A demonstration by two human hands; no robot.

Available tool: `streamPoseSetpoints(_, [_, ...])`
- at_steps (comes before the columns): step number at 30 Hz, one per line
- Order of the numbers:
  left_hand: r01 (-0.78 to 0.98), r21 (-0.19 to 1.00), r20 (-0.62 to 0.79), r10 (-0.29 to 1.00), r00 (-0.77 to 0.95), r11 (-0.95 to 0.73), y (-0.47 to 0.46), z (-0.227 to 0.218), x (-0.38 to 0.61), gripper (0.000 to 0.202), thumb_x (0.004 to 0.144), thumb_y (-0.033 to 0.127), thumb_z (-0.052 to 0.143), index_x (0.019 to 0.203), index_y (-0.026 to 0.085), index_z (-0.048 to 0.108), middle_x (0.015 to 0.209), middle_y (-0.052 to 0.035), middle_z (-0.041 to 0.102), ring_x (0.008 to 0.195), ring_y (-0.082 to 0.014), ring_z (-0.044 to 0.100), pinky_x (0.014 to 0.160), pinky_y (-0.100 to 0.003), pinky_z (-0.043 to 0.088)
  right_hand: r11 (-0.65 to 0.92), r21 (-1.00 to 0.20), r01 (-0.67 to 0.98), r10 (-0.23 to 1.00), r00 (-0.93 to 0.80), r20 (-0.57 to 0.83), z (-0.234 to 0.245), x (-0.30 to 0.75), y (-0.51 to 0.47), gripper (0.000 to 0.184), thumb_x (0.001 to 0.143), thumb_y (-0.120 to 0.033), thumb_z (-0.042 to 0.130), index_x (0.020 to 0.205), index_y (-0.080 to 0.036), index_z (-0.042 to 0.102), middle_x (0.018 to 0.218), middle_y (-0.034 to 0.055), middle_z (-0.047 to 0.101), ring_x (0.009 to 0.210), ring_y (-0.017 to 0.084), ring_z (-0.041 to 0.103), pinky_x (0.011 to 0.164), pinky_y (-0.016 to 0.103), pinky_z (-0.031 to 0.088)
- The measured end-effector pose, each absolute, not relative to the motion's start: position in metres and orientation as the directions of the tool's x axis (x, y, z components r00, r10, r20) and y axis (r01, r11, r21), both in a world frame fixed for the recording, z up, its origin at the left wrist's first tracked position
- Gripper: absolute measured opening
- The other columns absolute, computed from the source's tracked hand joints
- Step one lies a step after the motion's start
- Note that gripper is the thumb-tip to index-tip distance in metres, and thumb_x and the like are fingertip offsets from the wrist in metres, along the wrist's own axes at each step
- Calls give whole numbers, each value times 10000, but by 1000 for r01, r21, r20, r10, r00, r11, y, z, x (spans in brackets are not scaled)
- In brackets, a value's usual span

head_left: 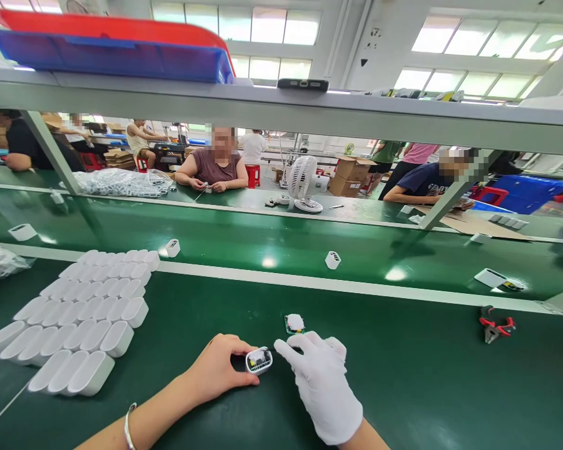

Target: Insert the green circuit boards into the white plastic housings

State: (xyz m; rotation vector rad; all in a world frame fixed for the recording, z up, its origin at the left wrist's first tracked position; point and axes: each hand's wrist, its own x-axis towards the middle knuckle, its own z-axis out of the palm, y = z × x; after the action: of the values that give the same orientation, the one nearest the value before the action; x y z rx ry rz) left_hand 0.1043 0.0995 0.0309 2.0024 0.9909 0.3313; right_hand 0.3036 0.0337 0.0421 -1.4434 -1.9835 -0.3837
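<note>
My bare left hand [225,362] grips a small white oval housing [264,369] between thumb and fingers, just above the green bench. Its open end faces me and shows dark and yellow electronic parts inside. My right hand [316,381], in a white glove, is beside the housing's right edge with its fingers bent together. A thin dark thing shows at its fingertips and reaches toward the housing; I cannot make out what it is. Just beyond the right hand lies a circuit board [294,323] with a white part on top.
Rows of white oval cases [91,372] stand at the left. Red-handled pliers [496,325] lie at the right. Along the green belt behind are single housings [333,260]. A shelf [263,109] crosses above, carrying a phone [303,84] and blue tray [122,59]. Co-workers sit opposite.
</note>
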Motion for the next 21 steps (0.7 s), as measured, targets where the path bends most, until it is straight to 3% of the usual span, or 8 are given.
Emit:
streamPoseSetpoints(7, [514,799,-141,732,667,-314,101,30,103,370,676,324,720,1042,287,679,906,14,667,835,-170,558,730,-236,380,359,-122,925,758,-214,616,30,295,38,333,749,-10,524,849,-295,664,707,-44,604,665,89,467,644,316,175])
streamPoseSetpoints(21, [510,807,-143,739,658,-299,100,32,104,333,678,312,730,1008,291,690,890,32,664,835,-163,561,737,-227,385,398,-134,908,743,-233,628,34,293,40,207,787,-66,560,788,-258,639,705,-43,610,655,94,451,652,313,174])
